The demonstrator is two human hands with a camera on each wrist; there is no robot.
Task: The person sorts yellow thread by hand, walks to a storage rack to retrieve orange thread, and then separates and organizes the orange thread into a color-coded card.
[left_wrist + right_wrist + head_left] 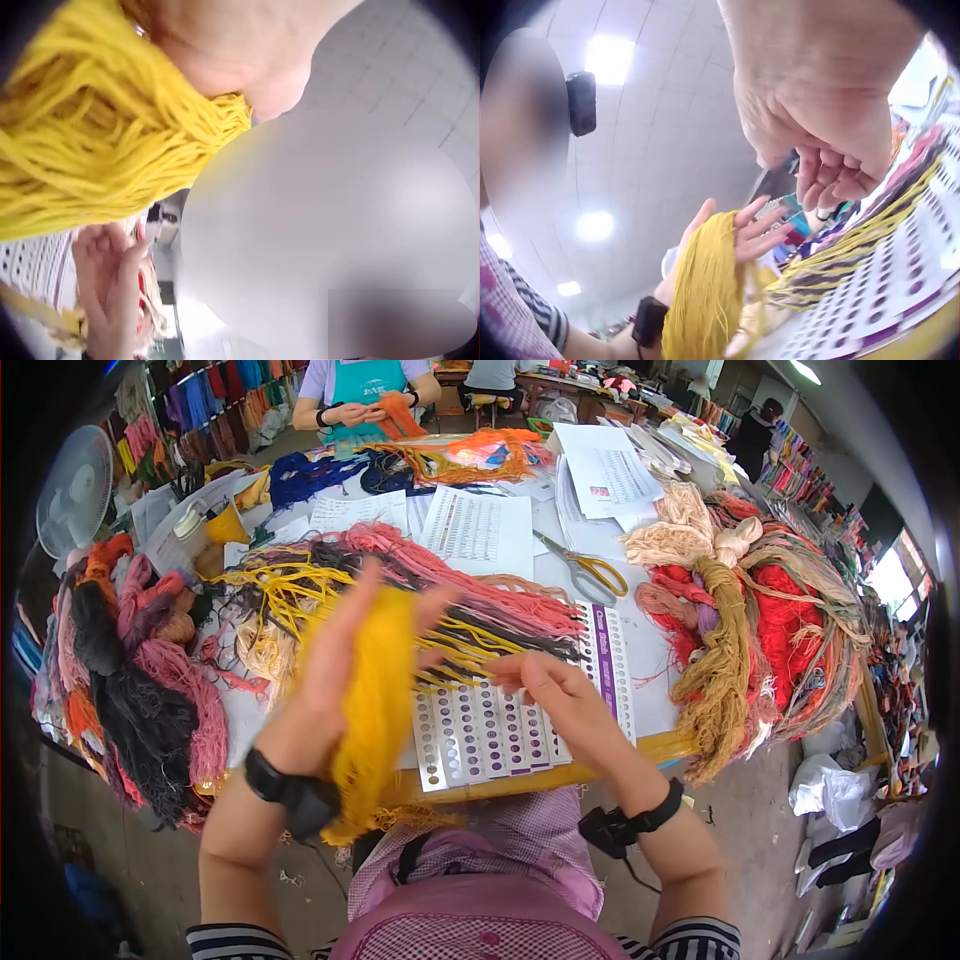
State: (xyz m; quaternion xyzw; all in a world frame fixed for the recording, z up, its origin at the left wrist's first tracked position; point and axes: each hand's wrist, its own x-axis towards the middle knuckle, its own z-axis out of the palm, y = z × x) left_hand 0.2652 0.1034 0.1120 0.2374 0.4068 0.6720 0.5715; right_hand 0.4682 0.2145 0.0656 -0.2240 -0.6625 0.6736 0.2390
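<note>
Yellow skein [382, 695]: 8 o'clock in head view, draped over left hand [322, 705], fingers straight, grip not closed. Right hand [562, 702]: 4 o'clock, fingers loosely bent, grip seemingly empty. Best handling, we judge: spread skein, part strands singly, clear of punched card [500, 730]. Right wrist view shows us left fingers sharply; head view blurs them.

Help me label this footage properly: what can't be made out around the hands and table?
Left hand, head view: partly covered by the yellow yarn, both blurred.
Same hand's palm, right wrist view: largely hidden behind that yarn.
Perforated cards, head view: upper parts mostly hidden beneath yellow-and-black strands.
Paper sheets, head view: print too small to read.
Person opposite, head view: cut off by the top edge above the chest.
</note>
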